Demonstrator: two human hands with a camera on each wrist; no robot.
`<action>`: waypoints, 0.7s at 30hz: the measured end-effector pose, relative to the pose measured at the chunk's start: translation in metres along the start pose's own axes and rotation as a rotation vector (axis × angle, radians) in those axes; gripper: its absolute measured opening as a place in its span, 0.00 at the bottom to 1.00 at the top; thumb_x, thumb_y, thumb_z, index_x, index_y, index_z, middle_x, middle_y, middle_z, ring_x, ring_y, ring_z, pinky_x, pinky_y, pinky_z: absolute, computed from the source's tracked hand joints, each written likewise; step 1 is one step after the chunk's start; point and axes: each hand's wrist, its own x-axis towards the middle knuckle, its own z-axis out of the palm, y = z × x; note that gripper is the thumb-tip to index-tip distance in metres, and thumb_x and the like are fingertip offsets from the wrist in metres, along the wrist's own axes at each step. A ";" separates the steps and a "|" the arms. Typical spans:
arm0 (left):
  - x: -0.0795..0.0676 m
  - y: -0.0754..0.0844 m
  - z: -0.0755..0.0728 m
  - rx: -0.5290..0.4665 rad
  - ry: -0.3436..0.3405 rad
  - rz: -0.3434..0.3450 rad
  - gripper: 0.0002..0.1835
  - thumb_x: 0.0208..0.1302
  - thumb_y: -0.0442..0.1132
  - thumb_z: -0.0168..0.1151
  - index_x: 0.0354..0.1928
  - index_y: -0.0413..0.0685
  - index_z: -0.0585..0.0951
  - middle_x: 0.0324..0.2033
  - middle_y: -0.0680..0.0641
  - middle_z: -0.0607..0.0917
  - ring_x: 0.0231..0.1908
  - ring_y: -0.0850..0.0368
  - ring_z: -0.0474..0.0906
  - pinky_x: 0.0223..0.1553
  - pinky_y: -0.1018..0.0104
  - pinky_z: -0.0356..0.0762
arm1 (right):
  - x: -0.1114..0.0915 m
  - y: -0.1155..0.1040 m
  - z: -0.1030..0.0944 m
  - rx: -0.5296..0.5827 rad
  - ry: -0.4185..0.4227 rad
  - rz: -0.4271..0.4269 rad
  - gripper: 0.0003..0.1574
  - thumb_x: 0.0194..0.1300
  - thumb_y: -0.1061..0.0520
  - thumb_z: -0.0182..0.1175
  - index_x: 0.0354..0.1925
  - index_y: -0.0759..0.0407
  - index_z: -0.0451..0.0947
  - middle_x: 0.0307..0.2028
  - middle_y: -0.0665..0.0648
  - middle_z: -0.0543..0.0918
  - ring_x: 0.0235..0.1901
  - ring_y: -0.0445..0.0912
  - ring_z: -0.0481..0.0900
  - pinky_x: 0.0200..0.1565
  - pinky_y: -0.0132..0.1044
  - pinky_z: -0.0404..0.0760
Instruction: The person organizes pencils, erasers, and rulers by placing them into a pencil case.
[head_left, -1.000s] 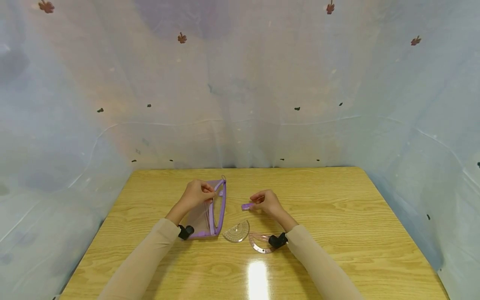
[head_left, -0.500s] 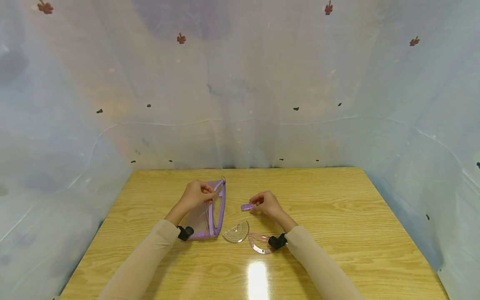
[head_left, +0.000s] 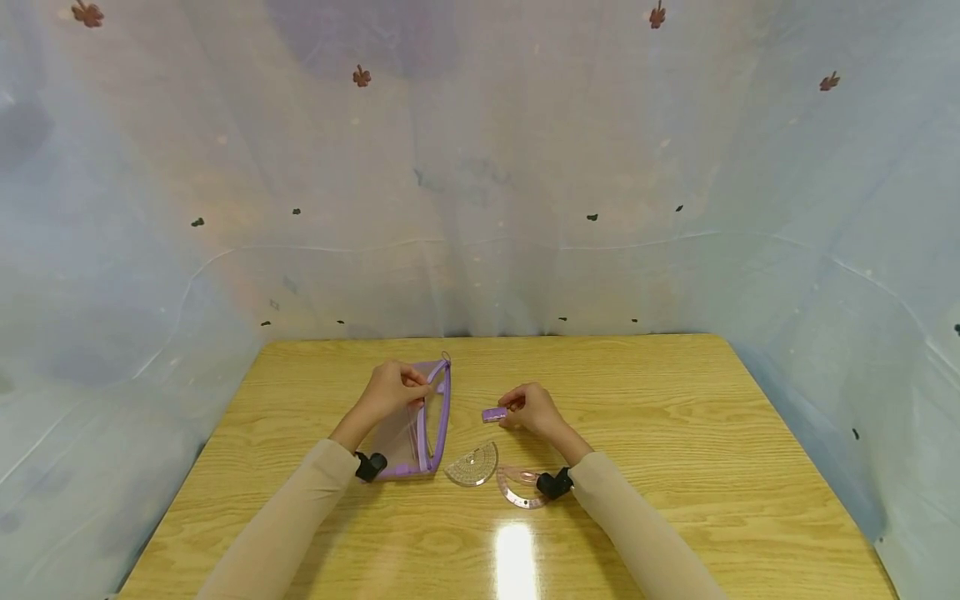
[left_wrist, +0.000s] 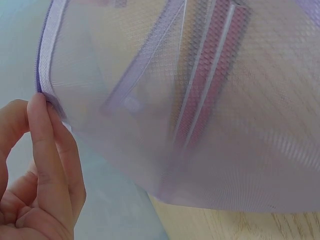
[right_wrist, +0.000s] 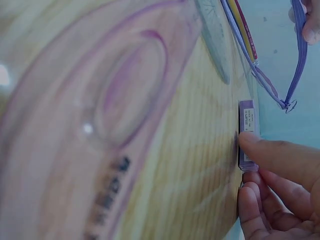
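Observation:
My left hand (head_left: 392, 388) pinches the zipper edge of a purple mesh pencil case (head_left: 393, 437), holding its mouth apart. Through the mesh in the left wrist view, dark red pencils (left_wrist: 212, 75) and a yellowish one beside them show inside. To the right of the case, my right hand (head_left: 536, 408) pinches a small purple eraser (head_left: 493, 414) between thumb and fingers. The right wrist view shows a white printed label on this eraser (right_wrist: 248, 120), which is at or just above the table; I cannot tell which.
A clear protractor (head_left: 472, 467) lies just right of the case. Next to it is a pink see-through protractor (head_left: 517, 497), partly under the right wrist camera (head_left: 555, 482). The wooden table (head_left: 660, 433) ends at a pale cloth backdrop (head_left: 480, 275).
The right hand and the eraser have shifted very slightly, and the eraser's face is turned a little. The left hand keeps its hold on the pencil case.

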 end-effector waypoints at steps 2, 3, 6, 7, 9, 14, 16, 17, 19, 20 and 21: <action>0.000 0.001 0.000 0.003 -0.001 0.000 0.06 0.64 0.30 0.67 0.37 0.30 0.85 0.24 0.47 0.85 0.24 0.52 0.85 0.31 0.55 0.87 | 0.000 0.000 0.000 -0.010 0.003 -0.002 0.15 0.48 0.72 0.76 0.37 0.68 0.86 0.32 0.59 0.82 0.30 0.44 0.75 0.32 0.33 0.78; 0.000 0.001 0.000 0.003 0.000 0.001 0.06 0.64 0.30 0.67 0.37 0.30 0.85 0.24 0.47 0.85 0.24 0.52 0.85 0.31 0.55 0.87 | 0.000 0.000 0.000 -0.017 0.004 -0.005 0.15 0.48 0.72 0.76 0.37 0.69 0.86 0.32 0.59 0.82 0.30 0.44 0.75 0.33 0.33 0.78; 0.000 0.001 0.000 0.005 0.002 0.003 0.06 0.64 0.30 0.67 0.37 0.31 0.85 0.24 0.47 0.85 0.24 0.52 0.85 0.31 0.55 0.87 | 0.000 -0.001 0.000 -0.028 0.006 -0.008 0.14 0.49 0.72 0.75 0.37 0.69 0.86 0.33 0.59 0.82 0.30 0.44 0.75 0.33 0.33 0.79; 0.000 0.001 0.000 0.006 0.003 0.003 0.06 0.64 0.30 0.67 0.37 0.31 0.85 0.23 0.47 0.85 0.24 0.52 0.85 0.31 0.56 0.87 | 0.000 -0.001 0.000 -0.036 0.006 -0.014 0.14 0.49 0.72 0.75 0.37 0.69 0.86 0.33 0.59 0.82 0.30 0.44 0.76 0.34 0.34 0.79; 0.000 0.001 -0.001 0.009 0.005 0.003 0.06 0.64 0.30 0.67 0.36 0.31 0.85 0.24 0.47 0.85 0.24 0.53 0.85 0.30 0.56 0.87 | 0.000 -0.001 0.000 -0.048 0.006 -0.027 0.13 0.49 0.72 0.75 0.36 0.69 0.86 0.33 0.59 0.82 0.30 0.44 0.76 0.34 0.34 0.79; 0.000 0.000 -0.001 0.015 0.002 0.001 0.06 0.64 0.30 0.67 0.37 0.31 0.85 0.24 0.47 0.85 0.23 0.54 0.85 0.31 0.55 0.87 | 0.000 0.000 0.001 -0.057 0.002 -0.052 0.12 0.50 0.72 0.75 0.36 0.69 0.86 0.32 0.59 0.82 0.29 0.43 0.75 0.33 0.34 0.79; 0.000 0.001 -0.001 0.014 0.001 0.000 0.06 0.64 0.31 0.68 0.37 0.32 0.85 0.24 0.47 0.85 0.23 0.54 0.85 0.31 0.55 0.87 | 0.000 0.000 0.000 -0.059 0.002 -0.062 0.12 0.49 0.72 0.75 0.35 0.69 0.86 0.32 0.59 0.82 0.29 0.43 0.75 0.33 0.34 0.79; 0.000 0.001 -0.001 0.013 0.002 -0.001 0.06 0.64 0.31 0.68 0.37 0.32 0.85 0.24 0.47 0.85 0.23 0.54 0.85 0.31 0.56 0.87 | 0.001 0.000 0.000 -0.060 0.001 -0.064 0.12 0.49 0.72 0.75 0.35 0.69 0.86 0.32 0.59 0.82 0.29 0.43 0.75 0.33 0.34 0.79; 0.000 0.001 -0.001 0.009 0.004 -0.006 0.06 0.63 0.31 0.68 0.36 0.32 0.85 0.24 0.47 0.85 0.23 0.54 0.85 0.31 0.57 0.87 | 0.001 0.000 -0.001 -0.064 -0.005 -0.076 0.12 0.49 0.72 0.75 0.35 0.70 0.85 0.32 0.59 0.82 0.29 0.43 0.75 0.33 0.34 0.79; 0.000 0.002 -0.001 0.007 0.005 -0.009 0.06 0.63 0.31 0.68 0.36 0.32 0.85 0.24 0.47 0.85 0.23 0.54 0.85 0.31 0.58 0.87 | 0.001 0.000 -0.001 -0.065 -0.008 -0.080 0.12 0.50 0.72 0.75 0.35 0.70 0.85 0.32 0.60 0.82 0.29 0.43 0.75 0.33 0.33 0.79; 0.000 0.002 -0.001 0.005 0.005 -0.011 0.06 0.63 0.31 0.68 0.36 0.32 0.85 0.24 0.47 0.85 0.23 0.54 0.85 0.30 0.59 0.87 | 0.001 0.000 -0.001 -0.065 -0.010 -0.085 0.12 0.50 0.72 0.75 0.35 0.70 0.85 0.32 0.60 0.82 0.29 0.43 0.75 0.33 0.33 0.78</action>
